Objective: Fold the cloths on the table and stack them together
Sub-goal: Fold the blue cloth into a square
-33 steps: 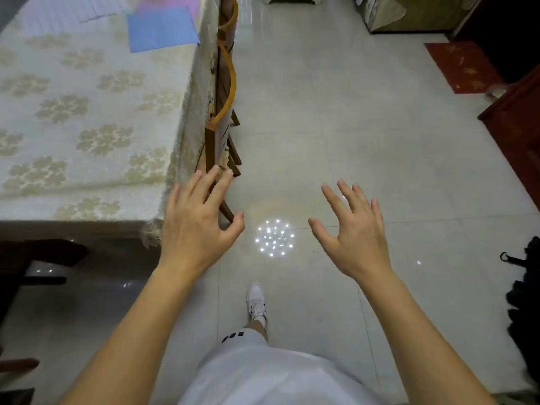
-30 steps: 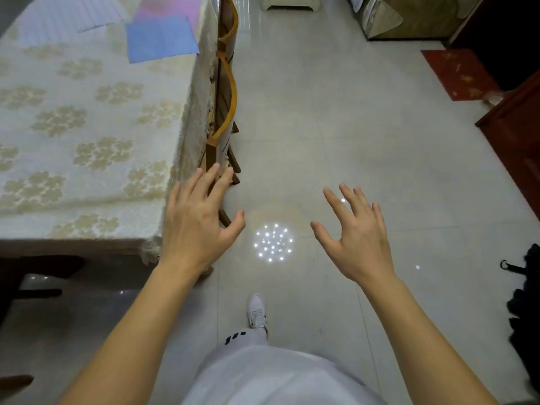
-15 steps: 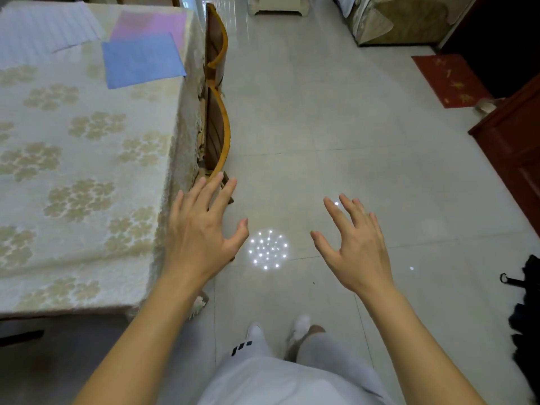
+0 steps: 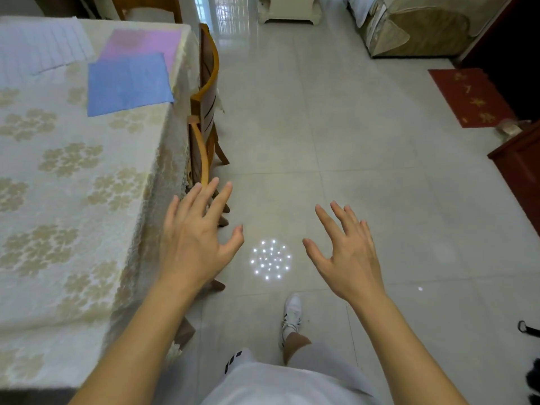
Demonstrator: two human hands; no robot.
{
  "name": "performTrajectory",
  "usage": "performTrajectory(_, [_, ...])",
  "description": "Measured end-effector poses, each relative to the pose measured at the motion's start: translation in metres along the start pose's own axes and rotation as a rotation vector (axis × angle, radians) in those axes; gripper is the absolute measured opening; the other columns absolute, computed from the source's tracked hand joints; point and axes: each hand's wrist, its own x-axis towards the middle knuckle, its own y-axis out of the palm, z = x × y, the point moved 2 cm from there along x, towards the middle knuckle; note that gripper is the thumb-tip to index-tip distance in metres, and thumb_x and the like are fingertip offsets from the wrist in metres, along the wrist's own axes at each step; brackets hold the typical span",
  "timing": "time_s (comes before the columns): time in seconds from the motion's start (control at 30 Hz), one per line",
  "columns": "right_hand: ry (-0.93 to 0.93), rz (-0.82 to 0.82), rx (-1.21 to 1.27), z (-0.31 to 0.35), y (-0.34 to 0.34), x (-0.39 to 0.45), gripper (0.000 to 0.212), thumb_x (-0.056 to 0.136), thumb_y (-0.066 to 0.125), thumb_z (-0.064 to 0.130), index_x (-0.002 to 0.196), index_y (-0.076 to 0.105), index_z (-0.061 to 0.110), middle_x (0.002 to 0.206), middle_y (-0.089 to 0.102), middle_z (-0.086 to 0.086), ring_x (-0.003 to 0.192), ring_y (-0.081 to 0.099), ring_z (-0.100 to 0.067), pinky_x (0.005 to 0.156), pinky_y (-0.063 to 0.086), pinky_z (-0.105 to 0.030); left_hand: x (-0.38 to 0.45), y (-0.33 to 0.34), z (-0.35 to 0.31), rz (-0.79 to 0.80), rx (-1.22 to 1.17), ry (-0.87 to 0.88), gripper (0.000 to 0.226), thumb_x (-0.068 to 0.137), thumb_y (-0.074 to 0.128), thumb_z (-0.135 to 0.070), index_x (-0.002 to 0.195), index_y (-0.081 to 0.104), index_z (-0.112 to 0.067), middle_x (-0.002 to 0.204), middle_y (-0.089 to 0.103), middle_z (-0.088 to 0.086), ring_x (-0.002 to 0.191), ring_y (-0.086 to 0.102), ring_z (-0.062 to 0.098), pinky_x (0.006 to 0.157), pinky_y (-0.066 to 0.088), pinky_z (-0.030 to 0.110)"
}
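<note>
Still empty-handed: a person is walking beside the cloth-covered surface (image 4: 73, 200), folding not yet begun.
Left hand (image 4: 193, 244) and right hand (image 4: 347, 258) are hovering with fingers spread; farther off, blue cloth (image 4: 128, 83), pink cloth (image 4: 140, 42) and white cloth (image 4: 38, 45) are lying flat, overlapping, unfolded.

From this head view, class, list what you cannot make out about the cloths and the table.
- White cloth: cut off by the left frame edge.
- Pink cloth: near part hidden under the blue cloth.
- Table: legs hidden by the tablecloth; left side out of frame.
- Chairs: seats hidden under the table.
</note>
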Motion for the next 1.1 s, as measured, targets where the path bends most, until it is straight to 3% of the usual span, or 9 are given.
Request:
performTrajectory(0.47, [-0.083,0.015,0.047,-0.080,-0.046,0.182,0.072,0.090,0.030,0.068,0.154,0.032,0.035,0.164,0.024,0.004,0.154,0.012,-0.017,0.123,0.004,-0.038,0.162,0.037,-0.066,-0.017,0.063,-0.116,0.073,0.090,0.042,-0.059,0.155,0.025,-0.032,0.160,0.030,-0.005,0.149,0.024,0.018,0.120,0.016,0.047])
performTrajectory(0.8, [-0.103,0.059,0.062,-0.090,-0.038,0.266,0.071,0.090,0.030,0.067,0.154,0.032,0.036,0.164,0.024,0.005,0.154,0.012,-0.016,0.124,0.004,-0.038,0.233,0.051,-0.060,-0.025,0.050,-0.162,0.070,0.089,0.044,-0.054,0.153,0.032,-0.029,0.158,0.035,-0.004,0.147,0.029,0.020,0.118,0.022,0.049])
performTrajectory(1.1, [-0.078,0.047,0.034,-0.080,-0.036,0.371,0.071,0.090,0.030,0.067,0.153,0.035,0.035,0.163,0.027,0.004,0.153,0.015,-0.018,0.124,0.007,-0.039,0.337,0.064,-0.034,-0.034,0.083,-0.112,0.069,0.088,0.047,-0.050,0.152,0.036,-0.026,0.157,0.037,0.000,0.146,0.031,0.021,0.120,0.018,0.051])
